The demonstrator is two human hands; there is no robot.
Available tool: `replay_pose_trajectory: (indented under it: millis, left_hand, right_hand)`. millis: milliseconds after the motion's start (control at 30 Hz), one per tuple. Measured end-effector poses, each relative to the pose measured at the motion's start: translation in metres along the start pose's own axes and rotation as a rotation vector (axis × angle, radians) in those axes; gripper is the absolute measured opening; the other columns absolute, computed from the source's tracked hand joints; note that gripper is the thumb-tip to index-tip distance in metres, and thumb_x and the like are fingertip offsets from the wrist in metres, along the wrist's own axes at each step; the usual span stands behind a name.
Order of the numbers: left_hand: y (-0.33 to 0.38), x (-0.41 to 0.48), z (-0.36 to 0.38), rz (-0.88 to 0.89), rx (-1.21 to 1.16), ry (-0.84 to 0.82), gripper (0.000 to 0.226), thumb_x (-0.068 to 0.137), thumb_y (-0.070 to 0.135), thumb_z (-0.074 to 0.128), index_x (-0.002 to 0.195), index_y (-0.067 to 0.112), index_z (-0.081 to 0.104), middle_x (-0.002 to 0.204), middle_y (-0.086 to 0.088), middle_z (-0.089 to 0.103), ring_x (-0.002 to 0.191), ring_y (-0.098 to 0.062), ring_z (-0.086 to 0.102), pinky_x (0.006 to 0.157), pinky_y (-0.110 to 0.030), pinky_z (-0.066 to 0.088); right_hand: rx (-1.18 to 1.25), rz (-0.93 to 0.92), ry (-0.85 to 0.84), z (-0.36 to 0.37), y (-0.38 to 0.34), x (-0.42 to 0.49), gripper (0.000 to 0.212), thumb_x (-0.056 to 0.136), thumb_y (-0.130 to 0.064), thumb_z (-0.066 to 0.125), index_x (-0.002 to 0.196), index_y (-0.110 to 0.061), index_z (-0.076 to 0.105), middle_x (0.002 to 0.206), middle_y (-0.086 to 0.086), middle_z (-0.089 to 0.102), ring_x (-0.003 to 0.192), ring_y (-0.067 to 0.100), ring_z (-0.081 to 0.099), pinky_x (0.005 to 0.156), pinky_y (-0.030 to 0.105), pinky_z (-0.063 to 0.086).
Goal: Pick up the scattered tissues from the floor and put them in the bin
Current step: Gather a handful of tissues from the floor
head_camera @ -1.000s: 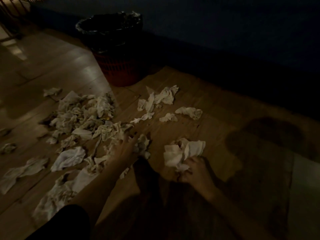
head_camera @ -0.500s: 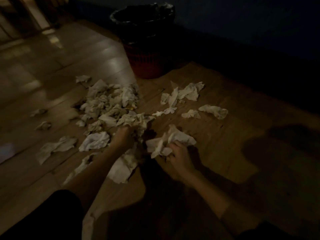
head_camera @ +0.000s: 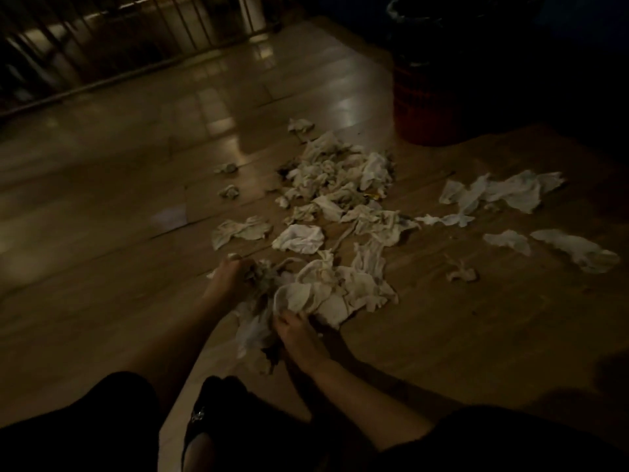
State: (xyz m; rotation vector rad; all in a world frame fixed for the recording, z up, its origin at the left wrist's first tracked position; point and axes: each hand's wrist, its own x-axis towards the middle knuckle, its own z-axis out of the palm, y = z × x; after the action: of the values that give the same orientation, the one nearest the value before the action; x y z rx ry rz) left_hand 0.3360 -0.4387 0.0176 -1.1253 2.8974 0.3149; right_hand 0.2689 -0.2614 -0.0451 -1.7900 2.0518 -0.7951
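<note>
Several crumpled white tissues (head_camera: 340, 185) lie scattered over the dim wooden floor. My left hand (head_camera: 233, 272) is closed on a wad of tissues (head_camera: 263, 275) at the near edge of the pile. My right hand (head_camera: 296, 330) grips a bigger bunch of tissues (head_camera: 326, 294) close beside it. The bin (head_camera: 429, 107), red with a black liner, stands at the far right, well beyond both hands. More loose tissues (head_camera: 503, 194) lie to the right, near the bin.
A metal railing (head_camera: 136, 35) runs along the far left edge of the glossy floor (head_camera: 136, 165). My shoe (head_camera: 207, 424) and dark-clothed knees fill the bottom of the view. The far right is in deep shadow.
The view has swung left, so the bin now sits at the top right. Both hands have drawn together at the near edge of the pile and bunched more tissues.
</note>
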Motion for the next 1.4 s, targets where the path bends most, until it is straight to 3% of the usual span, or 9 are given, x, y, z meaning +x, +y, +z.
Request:
replay_pose_trajectory:
  millis: [67, 167, 367, 500, 600, 733, 933, 1167, 1400]
  left_hand:
    - [-0.011, -0.007, 0.008, -0.037, 0.002, -0.018, 0.015, 0.067, 0.009, 0.06, 0.08, 0.001, 0.063, 0.08, -0.023, 0.061, 0.073, -0.039, 0.059, 0.059, -0.036, 0.043]
    - [-0.018, -0.014, 0.014, -0.069, 0.002, -0.017, 0.014, 0.072, 0.009, 0.065, 0.084, 0.001, 0.063, 0.087, -0.024, 0.06, 0.079, -0.039, 0.058, 0.061, -0.035, 0.04]
    - [-0.017, -0.009, 0.018, -0.057, 0.018, 0.012, 0.015, 0.077, 0.008, 0.059, 0.09, 0.004, 0.061, 0.096, -0.022, 0.058, 0.087, -0.04, 0.054, 0.068, -0.04, 0.046]
    - [-0.005, 0.006, 0.023, -0.043, -0.052, 0.017, 0.036, 0.077, 0.012, 0.062, 0.112, 0.012, 0.057, 0.106, -0.02, 0.059, 0.095, -0.037, 0.056, 0.071, -0.036, 0.046]
    - [0.003, 0.008, 0.036, -0.052, -0.05, -0.176, 0.072, 0.071, 0.022, 0.068, 0.135, 0.029, 0.036, 0.125, -0.016, 0.048, 0.113, -0.037, 0.048, 0.088, -0.041, 0.049]
    - [0.014, 0.006, 0.047, -0.085, 0.035, -0.384, 0.076, 0.068, 0.057, 0.056, 0.135, 0.047, 0.023, 0.139, -0.009, 0.028, 0.124, -0.041, 0.026, 0.104, -0.053, 0.032]
    - [0.013, -0.004, 0.042, -0.032, 0.108, -0.343, 0.075, 0.077, 0.037, 0.064, 0.14, 0.033, 0.023, 0.143, -0.012, 0.028, 0.128, -0.041, 0.027, 0.101, -0.052, 0.04]
    - [0.023, 0.001, 0.024, -0.008, 0.017, -0.231, 0.044, 0.076, 0.01, 0.064, 0.119, 0.014, 0.055, 0.121, -0.014, 0.057, 0.109, -0.03, 0.053, 0.086, -0.037, 0.047]
    - [0.098, 0.058, -0.041, 0.167, -0.103, -0.107, 0.022, 0.079, 0.005, 0.055, 0.1, 0.003, 0.061, 0.098, -0.022, 0.064, 0.091, -0.037, 0.061, 0.065, -0.034, 0.04]
  right_hand:
    - [-0.156, 0.018, -0.131, 0.016, 0.0, 0.004, 0.015, 0.07, -0.016, 0.064, 0.082, -0.021, 0.072, 0.076, -0.005, 0.071, 0.074, 0.013, 0.066, 0.069, 0.028, 0.055]
    - [-0.197, 0.044, -0.138, 0.024, -0.012, -0.003, 0.031, 0.08, -0.032, 0.042, 0.089, -0.023, 0.07, 0.082, -0.005, 0.07, 0.078, 0.017, 0.057, 0.074, 0.033, 0.042]
    - [-0.16, -0.129, 0.072, 0.019, -0.008, -0.014, 0.049, 0.058, -0.05, 0.076, 0.099, -0.027, 0.062, 0.092, -0.005, 0.07, 0.083, 0.018, 0.062, 0.071, 0.028, 0.05]
    - [-0.084, -0.062, 0.105, -0.003, 0.022, -0.004, 0.015, 0.071, -0.024, 0.059, 0.083, -0.021, 0.068, 0.083, -0.002, 0.069, 0.081, 0.016, 0.056, 0.07, 0.028, 0.053]
    - [0.023, 0.113, 0.28, -0.036, 0.051, 0.008, 0.025, 0.083, -0.023, 0.044, 0.093, -0.013, 0.064, 0.098, 0.007, 0.062, 0.091, 0.024, 0.054, 0.078, 0.033, 0.046]
    - [-0.018, 0.313, 0.445, -0.091, 0.087, 0.027, 0.023, 0.083, -0.002, 0.048, 0.102, -0.003, 0.062, 0.105, 0.017, 0.06, 0.099, 0.035, 0.053, 0.077, 0.033, 0.039]
    - [-0.23, 0.556, 0.102, -0.064, 0.089, 0.014, 0.067, 0.077, -0.063, 0.053, 0.124, -0.016, 0.047, 0.139, 0.011, 0.039, 0.125, 0.038, 0.034, 0.1, 0.051, 0.035]
    - [-0.141, 0.393, 0.264, -0.053, 0.087, -0.01, 0.031, 0.076, -0.004, 0.062, 0.107, -0.009, 0.061, 0.116, 0.014, 0.06, 0.111, 0.033, 0.047, 0.089, 0.043, 0.045]
    - [-0.01, 0.439, 0.391, -0.136, 0.12, -0.029, 0.011, 0.081, 0.001, 0.057, 0.088, 0.0, 0.066, 0.091, 0.018, 0.064, 0.085, 0.03, 0.06, 0.067, 0.034, 0.048]
